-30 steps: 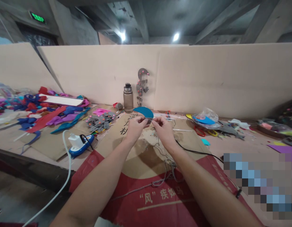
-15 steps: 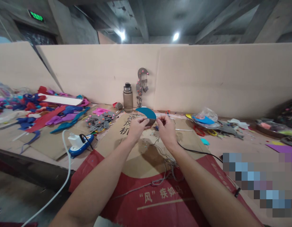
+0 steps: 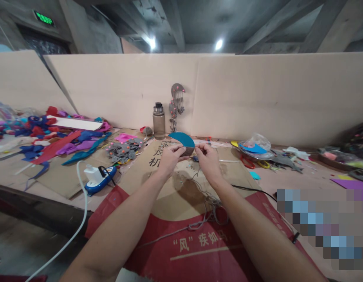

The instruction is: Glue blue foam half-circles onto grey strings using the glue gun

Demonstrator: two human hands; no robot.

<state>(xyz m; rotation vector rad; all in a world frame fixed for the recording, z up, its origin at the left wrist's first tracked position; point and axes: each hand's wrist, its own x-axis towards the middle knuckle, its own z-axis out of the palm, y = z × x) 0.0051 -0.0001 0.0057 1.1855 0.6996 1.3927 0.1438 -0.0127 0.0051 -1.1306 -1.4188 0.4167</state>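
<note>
A teal crescent that looks like felt, with a grey-brown layer under its lower edge, is held up above the cardboard. My left hand pinches it from below between thumb and fingers. At its right tip, my right hand is closed in a pinch touching the edge; anything tiny between those fingertips is too small to make out. Loose grey yarn trails over the cardboard beneath my hands. Against the back panel hangs a grey crescent ornament with pink dots and dangling pieces.
A bottle stands behind my hands. Coloured felt scraps heap up on the left, near dotted grey pieces and a blue power strip with a white cable. On the right are a plate of scraps and scissors.
Both hands stay almost in place around the teal crescent. My right fingers have shifted very slightly at its right tip.
</note>
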